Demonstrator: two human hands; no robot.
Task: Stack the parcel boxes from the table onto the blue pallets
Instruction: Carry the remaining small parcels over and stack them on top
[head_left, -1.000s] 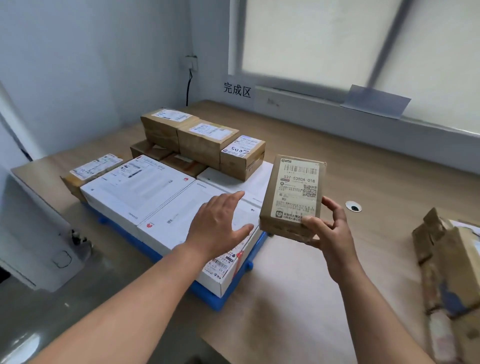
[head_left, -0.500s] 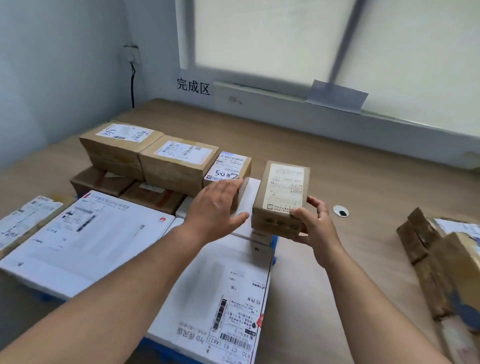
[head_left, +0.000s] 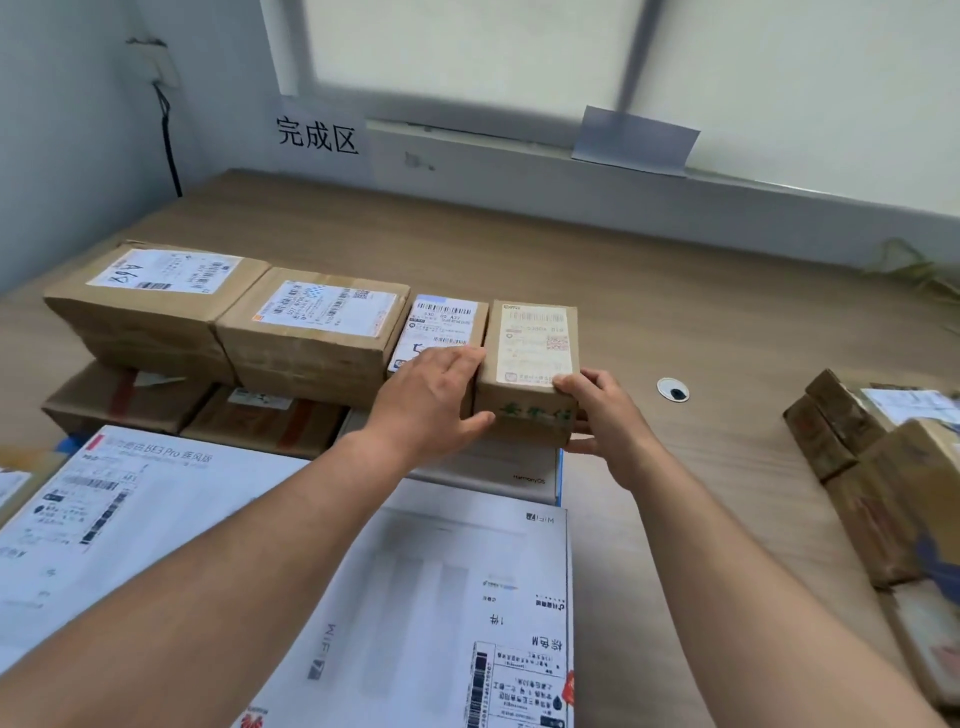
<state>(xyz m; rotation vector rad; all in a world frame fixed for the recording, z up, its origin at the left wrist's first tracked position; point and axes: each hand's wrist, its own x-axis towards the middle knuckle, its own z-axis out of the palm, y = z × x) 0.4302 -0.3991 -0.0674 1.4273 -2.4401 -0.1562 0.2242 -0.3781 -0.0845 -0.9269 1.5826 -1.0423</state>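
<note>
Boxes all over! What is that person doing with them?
A person is placing a small box atop a white box, at the right end of a row of brown boxes. The right hand grips its near corner; the left hand lies flat beside it, thumb against its front. More parcels wait on the table at right.

The parcel (head_left: 525, 415) and the boxes (head_left: 311, 358) beside it are brown cardboard under clear tape (head_left: 156, 338), creased, with a dull sheen; their labels (head_left: 324, 309) are matt white paper. The flat cartons (head_left: 441, 597) are smooth white card, faintly glossy. The table (head_left: 675, 291) presents a matt, smooth wood-grain surface.
</note>
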